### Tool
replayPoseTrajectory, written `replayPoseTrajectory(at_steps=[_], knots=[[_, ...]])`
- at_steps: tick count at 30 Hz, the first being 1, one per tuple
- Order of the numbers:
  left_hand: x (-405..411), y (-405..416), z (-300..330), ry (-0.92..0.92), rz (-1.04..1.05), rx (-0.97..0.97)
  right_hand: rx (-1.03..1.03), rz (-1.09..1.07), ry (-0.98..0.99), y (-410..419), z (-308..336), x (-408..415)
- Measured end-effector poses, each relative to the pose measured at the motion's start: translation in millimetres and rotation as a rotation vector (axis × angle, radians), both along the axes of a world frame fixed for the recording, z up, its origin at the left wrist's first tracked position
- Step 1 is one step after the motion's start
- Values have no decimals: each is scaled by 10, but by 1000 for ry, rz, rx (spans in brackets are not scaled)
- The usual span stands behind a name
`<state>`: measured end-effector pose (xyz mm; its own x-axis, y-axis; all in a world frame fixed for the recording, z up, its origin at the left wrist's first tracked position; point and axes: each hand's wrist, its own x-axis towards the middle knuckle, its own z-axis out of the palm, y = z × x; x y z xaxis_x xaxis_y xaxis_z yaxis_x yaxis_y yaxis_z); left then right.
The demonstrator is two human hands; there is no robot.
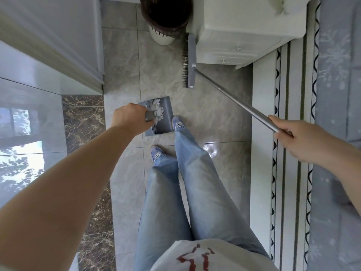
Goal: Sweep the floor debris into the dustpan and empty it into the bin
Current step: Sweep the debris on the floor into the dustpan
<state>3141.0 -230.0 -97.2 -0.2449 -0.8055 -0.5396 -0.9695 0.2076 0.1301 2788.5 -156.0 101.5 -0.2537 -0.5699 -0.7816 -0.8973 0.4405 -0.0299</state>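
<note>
- Head view, the floor: pale grey marbled glossy floor tiles run up the middle, with a strip of dark brown veined stone along the left edge.
- The left hand is closed in a fist around the short grey handle of a grey plastic dustpan; the fingers wrap the grip fully.
- The dustpan sits low over the tiles just ahead of the person's feet, and its tray carries a heap of white crumpled paper-like debris, bunched toward the handle end.
- The right hand is curled around the upper end of a long grey metal broom pole, fingers folded over it, thumb side toward the camera.
- The pole slants up and left to a flat grey broom head with dark bristles, which lies beside the front of a white drawer cabinet.
- A round bin with a white base and a dark liner stands at the top of the view, just left of the cabinet and well ahead of the dustpan.
- Light blue jeans and grey-blue trainers show below; the forward trainer is just beside the dustpan.
- A cream rug with dark wavy border lines lies on the right.
</note>
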Motion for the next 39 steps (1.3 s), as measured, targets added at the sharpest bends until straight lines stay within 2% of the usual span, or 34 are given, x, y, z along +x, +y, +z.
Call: replayPoseTrajectory(at_steps=[4, 13, 18, 23, 26, 29, 32, 36, 39], knots=[[-19, 29, 0, -10, -1, 13, -48, -38, -29, 56, -61, 23], [-55, 67, -22, 2, 3, -4, -40, 68, 43, 409, -438, 42], [-55, 90, -46, 23, 2, -31, 24, -30, 11, 680, -933, 146], [-99, 108, -53, 39, 22, -37, 62, -97, 73, 810, -1663, 451], [-103, 116, -59, 44, 21, -45, 121, -219, 33, 962, -1892, 759], [-107, 131, -85, 44, 12, -60, 135, -292, -70, 1232, -1967, 1019], [-126, 157, -96, 32, 13, -71, 87, -228, -116, 1480, -1867, 1056], [-127, 160, -49, 2, 34, -31, 156, -269, -163, 1675, -1586, 886], [-165, 123, 31, -100, 41, 51, 118, -262, -158, 1685, -1441, 620]])
